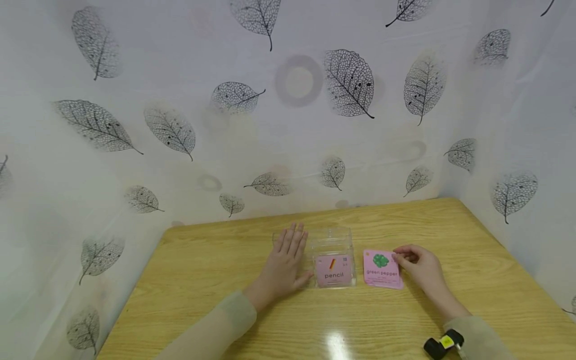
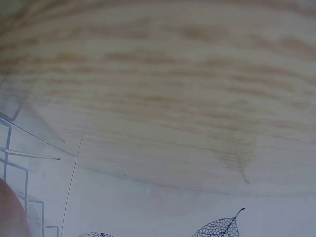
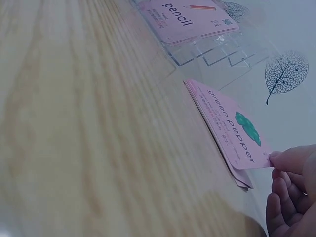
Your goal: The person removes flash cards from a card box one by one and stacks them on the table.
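My left hand (image 1: 282, 264) lies with straight fingers against the left part of a clear stepped plastic card holder (image 1: 330, 243). A pink "pencil" flashcard (image 1: 333, 270) stands in the holder's front row, at its right side. To the right of the holder, my right hand (image 1: 422, 270) pinches the upper right corner of a pink "green pepper" flashcard (image 3: 224, 123) between thumb and fingers. That card tops a small stack of pink cards (image 3: 243, 178), whose edges show beneath it. In the left wrist view only a blurred bit of the left hand (image 2: 11, 212) shows beside the holder's clear steps (image 2: 24, 170).
A wooden table (image 1: 333, 320) carries everything. Behind it and at both sides hangs a pale curtain (image 1: 288, 135) with a dark leaf print. On the right wrist sits a small black device (image 1: 443, 344) with a yellow label.
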A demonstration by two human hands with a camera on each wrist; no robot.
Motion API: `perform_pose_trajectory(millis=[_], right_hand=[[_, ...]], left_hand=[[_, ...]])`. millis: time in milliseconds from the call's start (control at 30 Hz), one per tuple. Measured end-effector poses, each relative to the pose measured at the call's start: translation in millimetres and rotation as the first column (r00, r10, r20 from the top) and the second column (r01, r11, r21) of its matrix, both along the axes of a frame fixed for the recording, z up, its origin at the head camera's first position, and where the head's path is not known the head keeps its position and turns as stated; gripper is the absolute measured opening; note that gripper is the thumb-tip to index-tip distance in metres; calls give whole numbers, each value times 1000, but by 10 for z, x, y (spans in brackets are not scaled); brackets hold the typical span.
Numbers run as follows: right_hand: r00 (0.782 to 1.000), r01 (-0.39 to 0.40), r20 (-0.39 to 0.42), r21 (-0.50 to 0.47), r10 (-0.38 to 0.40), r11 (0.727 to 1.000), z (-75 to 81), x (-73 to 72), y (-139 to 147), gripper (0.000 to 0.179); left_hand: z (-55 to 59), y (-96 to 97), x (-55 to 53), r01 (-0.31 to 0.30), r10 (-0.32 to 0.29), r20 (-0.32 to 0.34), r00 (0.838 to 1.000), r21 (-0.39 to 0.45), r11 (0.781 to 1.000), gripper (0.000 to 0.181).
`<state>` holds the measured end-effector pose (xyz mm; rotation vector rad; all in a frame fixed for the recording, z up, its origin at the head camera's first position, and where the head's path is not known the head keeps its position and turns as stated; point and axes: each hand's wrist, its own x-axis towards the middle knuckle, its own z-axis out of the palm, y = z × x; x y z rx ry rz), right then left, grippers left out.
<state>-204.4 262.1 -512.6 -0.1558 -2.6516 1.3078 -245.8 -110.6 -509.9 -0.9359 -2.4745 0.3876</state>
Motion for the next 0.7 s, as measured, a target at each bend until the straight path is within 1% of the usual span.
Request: perform_pose_trajectory(millis=[233, 533, 700], right_hand=[[1000, 3, 7, -13, -3, 1000, -11, -9, 19, 25], [1000, 15, 1, -3, -15, 1000, 20, 4, 21, 24], [1000, 20, -1, -4, -20, 1000, 34, 15, 11, 23]], left_hand=[[-27, -5, -12, 13, -13, -40, 999, 3, 1000, 106], [-53, -15, -28, 27, -26, -80, 996, 8, 1000, 110], [-58, -14, -28, 21, -21, -102, 995, 0, 1000, 109]])
